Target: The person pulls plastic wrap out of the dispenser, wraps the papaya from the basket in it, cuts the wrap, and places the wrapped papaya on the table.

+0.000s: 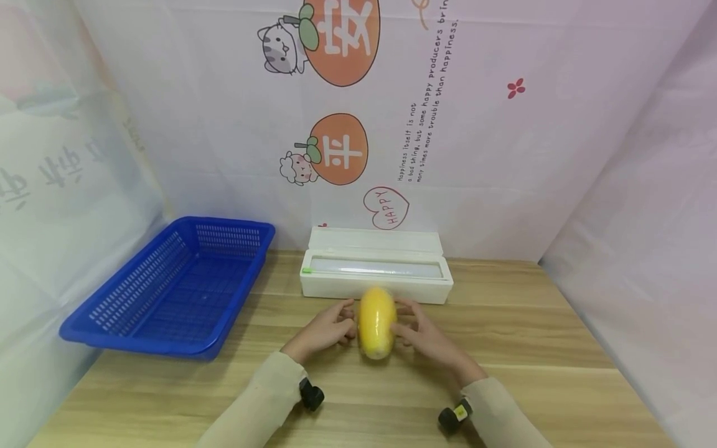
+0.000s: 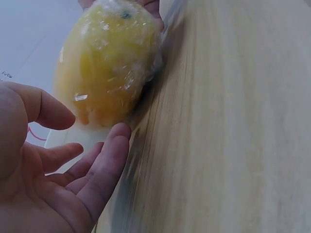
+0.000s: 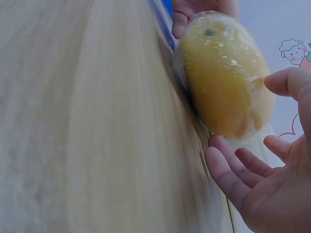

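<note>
A yellow oval fruit (image 1: 377, 323) wrapped in shiny clear film is at the middle of the table, between two hands. In the wrist views the film shows wrinkles and a small dark green spot. My left hand (image 1: 330, 326) is at the fruit's left side, fingers spread and loosely bent. In the left wrist view its fingertips (image 2: 121, 130) come right up to the fruit's lower end. On the other side, my right hand (image 1: 428, 336) has its thumb over the fruit's edge; its other fingers (image 3: 226, 170) are parted below the fruit. Neither hand curls round it.
Behind the fruit stands a white cling film box (image 1: 375, 287), lid up, with a roll inside and a green slider at its left. A blue plastic basket (image 1: 218, 330) is at the left. Printed white cloth (image 1: 476, 155) hangs behind and beside the wooden table (image 1: 532, 348).
</note>
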